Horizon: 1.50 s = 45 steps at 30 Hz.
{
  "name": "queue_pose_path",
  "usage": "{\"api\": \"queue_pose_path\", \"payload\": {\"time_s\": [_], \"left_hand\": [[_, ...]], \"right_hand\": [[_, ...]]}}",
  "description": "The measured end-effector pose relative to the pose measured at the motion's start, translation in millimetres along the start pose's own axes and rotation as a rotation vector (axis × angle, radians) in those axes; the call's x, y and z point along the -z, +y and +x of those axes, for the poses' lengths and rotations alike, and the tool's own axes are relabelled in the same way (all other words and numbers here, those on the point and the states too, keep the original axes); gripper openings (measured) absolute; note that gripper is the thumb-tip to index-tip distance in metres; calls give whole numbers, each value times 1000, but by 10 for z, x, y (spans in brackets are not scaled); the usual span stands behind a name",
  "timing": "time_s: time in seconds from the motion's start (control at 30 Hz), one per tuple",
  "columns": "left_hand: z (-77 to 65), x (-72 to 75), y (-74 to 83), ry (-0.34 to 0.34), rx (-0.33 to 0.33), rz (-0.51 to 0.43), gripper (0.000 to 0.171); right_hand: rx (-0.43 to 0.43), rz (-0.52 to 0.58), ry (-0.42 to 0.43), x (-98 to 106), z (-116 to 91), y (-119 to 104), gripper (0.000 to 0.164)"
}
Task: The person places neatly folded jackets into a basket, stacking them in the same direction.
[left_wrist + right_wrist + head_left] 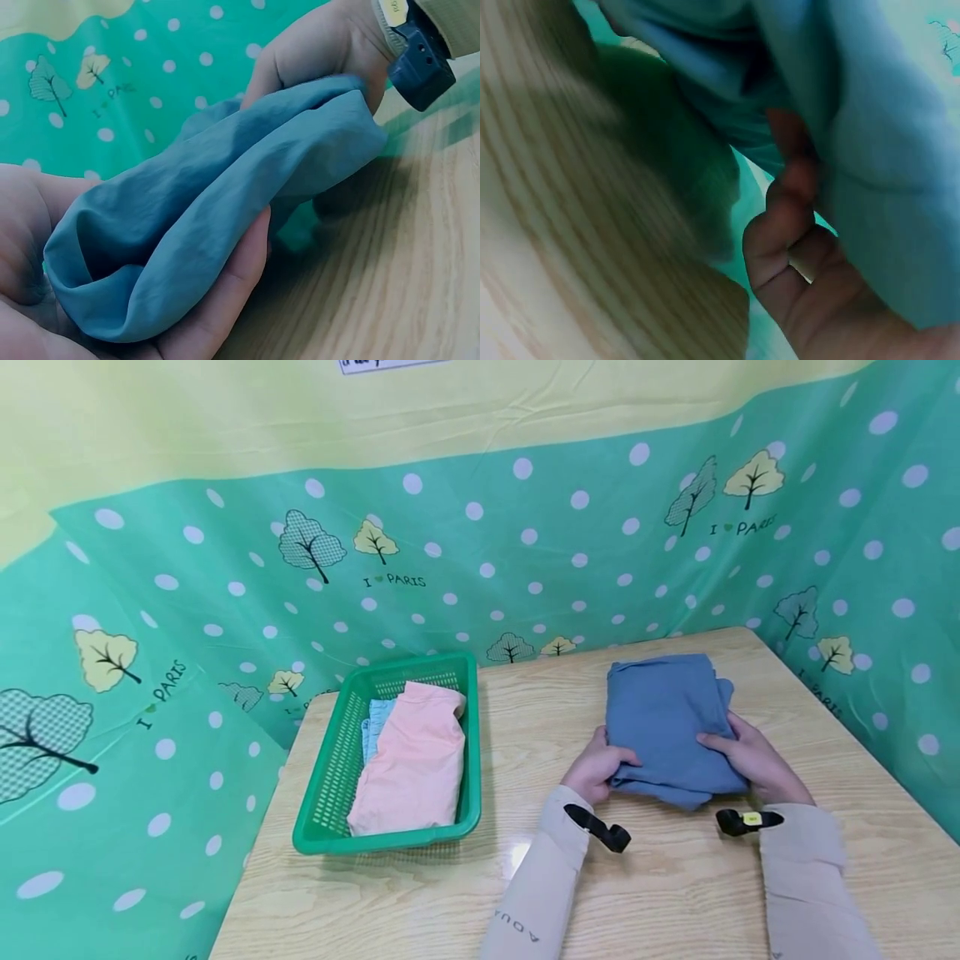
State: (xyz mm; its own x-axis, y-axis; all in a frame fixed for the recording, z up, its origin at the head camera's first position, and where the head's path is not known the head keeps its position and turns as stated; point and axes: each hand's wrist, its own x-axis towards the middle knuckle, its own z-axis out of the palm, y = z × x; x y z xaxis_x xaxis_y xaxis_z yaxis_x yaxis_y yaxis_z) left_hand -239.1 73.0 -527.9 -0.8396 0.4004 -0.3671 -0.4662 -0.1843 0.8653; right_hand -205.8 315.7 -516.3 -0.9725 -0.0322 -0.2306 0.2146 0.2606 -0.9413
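A folded blue garment (663, 718) is held between both hands at the right of the table, raised off the wood in the wrist views. My left hand (597, 766) grips its near left corner, thumb on top and fingers beneath. On the opposite side my right hand (753, 760) grips the edge the same way, thumb on the upper face. Seen from the left wrist, the blue cloth (225, 195) shows its folded layers end-on. In the right wrist view, curled fingers (780, 232) of the right hand reach under the cloth.
A green plastic basket (478, 752) stands at the left of the wooden table (547, 693). In it lie a folded pink garment (416, 768) and a light blue one (377, 722), partly covered. A green dotted curtain (450, 543) hangs behind the table and at both sides.
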Motion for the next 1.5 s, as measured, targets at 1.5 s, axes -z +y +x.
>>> {"api": "queue_pose_path", "payload": {"time_s": [1.5], "left_hand": [[-404, 147, 408, 57, -217, 189, 59]], "right_hand": [[185, 274, -54, -406, 45, -116, 78]]}}
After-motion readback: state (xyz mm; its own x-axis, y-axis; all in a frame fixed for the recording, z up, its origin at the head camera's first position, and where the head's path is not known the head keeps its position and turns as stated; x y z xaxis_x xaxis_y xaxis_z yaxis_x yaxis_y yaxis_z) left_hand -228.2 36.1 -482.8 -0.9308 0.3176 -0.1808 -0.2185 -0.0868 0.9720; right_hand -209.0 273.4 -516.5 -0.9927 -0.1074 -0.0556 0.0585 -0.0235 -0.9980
